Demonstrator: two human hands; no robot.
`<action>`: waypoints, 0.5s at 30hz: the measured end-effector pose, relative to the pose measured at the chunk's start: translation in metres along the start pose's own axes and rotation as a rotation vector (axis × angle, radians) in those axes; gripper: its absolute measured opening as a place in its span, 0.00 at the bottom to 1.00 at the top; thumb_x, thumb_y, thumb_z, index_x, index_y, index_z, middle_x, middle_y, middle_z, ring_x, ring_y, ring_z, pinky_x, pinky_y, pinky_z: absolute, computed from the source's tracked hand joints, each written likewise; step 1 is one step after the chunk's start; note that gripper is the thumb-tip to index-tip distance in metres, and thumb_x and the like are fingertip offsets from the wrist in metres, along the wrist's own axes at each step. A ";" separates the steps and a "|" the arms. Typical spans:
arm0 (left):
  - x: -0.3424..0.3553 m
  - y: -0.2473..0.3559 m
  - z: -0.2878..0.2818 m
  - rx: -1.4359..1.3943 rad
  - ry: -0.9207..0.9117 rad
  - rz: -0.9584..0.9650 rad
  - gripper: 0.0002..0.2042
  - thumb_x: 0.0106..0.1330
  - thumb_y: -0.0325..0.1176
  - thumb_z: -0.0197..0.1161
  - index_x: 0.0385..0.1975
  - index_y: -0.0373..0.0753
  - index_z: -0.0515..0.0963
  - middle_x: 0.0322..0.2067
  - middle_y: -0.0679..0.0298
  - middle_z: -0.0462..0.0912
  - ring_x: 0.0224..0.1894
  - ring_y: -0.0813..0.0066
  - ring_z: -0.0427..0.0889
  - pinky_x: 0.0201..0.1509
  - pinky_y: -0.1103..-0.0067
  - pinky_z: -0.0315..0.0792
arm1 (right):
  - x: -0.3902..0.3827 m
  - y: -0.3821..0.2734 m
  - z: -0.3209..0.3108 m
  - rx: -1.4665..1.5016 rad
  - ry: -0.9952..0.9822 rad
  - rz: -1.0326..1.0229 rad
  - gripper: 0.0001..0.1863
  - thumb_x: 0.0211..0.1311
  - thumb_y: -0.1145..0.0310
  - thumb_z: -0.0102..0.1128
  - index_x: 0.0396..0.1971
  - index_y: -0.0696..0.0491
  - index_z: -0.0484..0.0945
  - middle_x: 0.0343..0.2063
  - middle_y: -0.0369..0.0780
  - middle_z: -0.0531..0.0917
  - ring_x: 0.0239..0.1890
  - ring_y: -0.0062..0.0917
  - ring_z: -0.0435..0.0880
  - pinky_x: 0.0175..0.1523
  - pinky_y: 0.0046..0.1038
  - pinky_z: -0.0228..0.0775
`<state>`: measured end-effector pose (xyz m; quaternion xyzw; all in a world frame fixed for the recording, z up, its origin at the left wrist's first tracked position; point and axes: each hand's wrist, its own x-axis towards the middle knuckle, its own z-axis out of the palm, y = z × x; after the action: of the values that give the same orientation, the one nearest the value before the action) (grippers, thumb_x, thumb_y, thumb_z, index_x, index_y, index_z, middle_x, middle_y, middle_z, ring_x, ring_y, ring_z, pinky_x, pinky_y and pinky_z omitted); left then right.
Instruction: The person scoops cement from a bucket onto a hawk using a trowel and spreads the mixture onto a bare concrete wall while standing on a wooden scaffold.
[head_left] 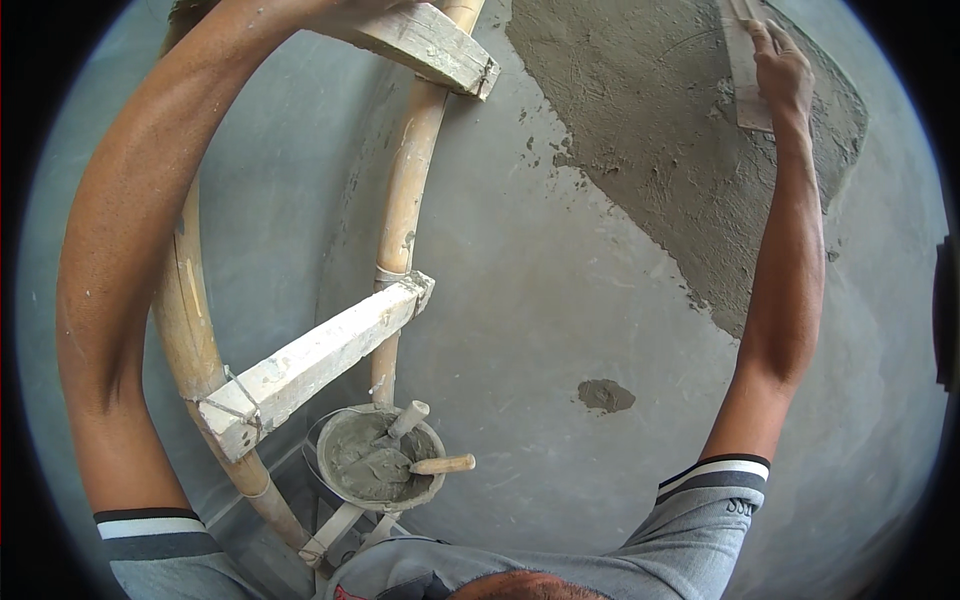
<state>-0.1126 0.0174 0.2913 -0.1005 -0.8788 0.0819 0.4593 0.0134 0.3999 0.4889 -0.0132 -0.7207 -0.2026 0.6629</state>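
My right hand (785,72) is closed round a flat, pale plastering trowel (746,85), which lies against a broad patch of wet grey mortar (650,140) on the wall at upper right. At the top edge my left hand (362,6) is by the upper rung of a bamboo ladder (425,50); its fingers are cut off by the frame, so their grip is hidden. Below stands a round bucket (436,487) of mortar. Two tools with wooden handles stick out of it, one handle (408,419) upward, the other handle (445,465) to the right.
The ladder has bamboo rails (405,200) and a lower whitish wooden rung (310,355) tied on with wire. Behind it runs smooth grey wall (270,200). A small mortar splotch (606,396) sits on the grey surface below the patch. Something dark stands at the right rim.
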 end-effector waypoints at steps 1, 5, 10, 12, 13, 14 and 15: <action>0.000 0.000 -0.001 -0.001 0.004 0.010 0.33 0.67 0.64 0.50 0.28 0.37 0.87 0.29 0.54 0.87 0.36 0.57 0.87 0.42 0.65 0.78 | -0.012 -0.014 0.002 0.003 -0.006 0.002 0.30 0.65 0.41 0.57 0.58 0.46 0.79 0.42 0.42 0.87 0.41 0.30 0.86 0.47 0.30 0.76; -0.004 -0.001 -0.006 0.037 -0.039 -0.002 0.33 0.67 0.64 0.49 0.28 0.37 0.87 0.29 0.55 0.87 0.35 0.58 0.87 0.41 0.65 0.78 | -0.061 -0.073 0.019 0.463 -0.453 0.134 0.25 0.67 0.48 0.60 0.57 0.47 0.81 0.25 0.30 0.76 0.26 0.12 0.71 0.24 0.19 0.64; -0.007 0.000 -0.016 0.030 -0.005 0.018 0.33 0.68 0.64 0.49 0.29 0.37 0.87 0.28 0.55 0.87 0.34 0.59 0.87 0.40 0.66 0.78 | -0.096 -0.061 0.044 0.424 -0.767 -0.105 0.25 0.69 0.50 0.58 0.58 0.50 0.79 0.31 0.36 0.82 0.31 0.18 0.76 0.37 0.24 0.73; -0.008 -0.004 -0.013 0.038 -0.059 0.002 0.33 0.68 0.64 0.49 0.29 0.37 0.87 0.28 0.56 0.87 0.34 0.59 0.87 0.40 0.66 0.78 | -0.121 -0.085 0.044 0.339 -0.862 -0.034 0.26 0.69 0.49 0.58 0.59 0.52 0.78 0.37 0.42 0.85 0.34 0.22 0.80 0.40 0.28 0.76; -0.006 -0.003 -0.006 0.028 -0.070 0.010 0.33 0.68 0.64 0.49 0.29 0.37 0.87 0.28 0.55 0.87 0.35 0.59 0.87 0.40 0.66 0.78 | -0.132 -0.095 0.035 0.375 -0.893 -0.054 0.28 0.69 0.48 0.58 0.59 0.53 0.78 0.40 0.43 0.86 0.34 0.24 0.81 0.42 0.31 0.78; -0.005 -0.001 -0.006 0.021 -0.068 0.018 0.33 0.67 0.64 0.49 0.29 0.37 0.87 0.29 0.55 0.87 0.35 0.59 0.87 0.41 0.66 0.78 | -0.138 -0.100 0.015 0.358 -0.941 -0.066 0.27 0.68 0.50 0.59 0.59 0.54 0.78 0.41 0.44 0.86 0.35 0.26 0.82 0.44 0.32 0.78; -0.003 -0.001 -0.003 0.027 -0.066 0.014 0.33 0.67 0.64 0.49 0.29 0.37 0.87 0.29 0.55 0.87 0.35 0.59 0.87 0.41 0.66 0.78 | -0.145 -0.103 0.005 0.355 -0.989 -0.080 0.27 0.68 0.51 0.60 0.59 0.54 0.78 0.42 0.45 0.86 0.36 0.27 0.83 0.45 0.33 0.78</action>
<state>-0.1085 0.0158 0.2912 -0.0977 -0.8915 0.1006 0.4309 -0.0039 0.3432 0.3211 0.0330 -0.9705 -0.0721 0.2275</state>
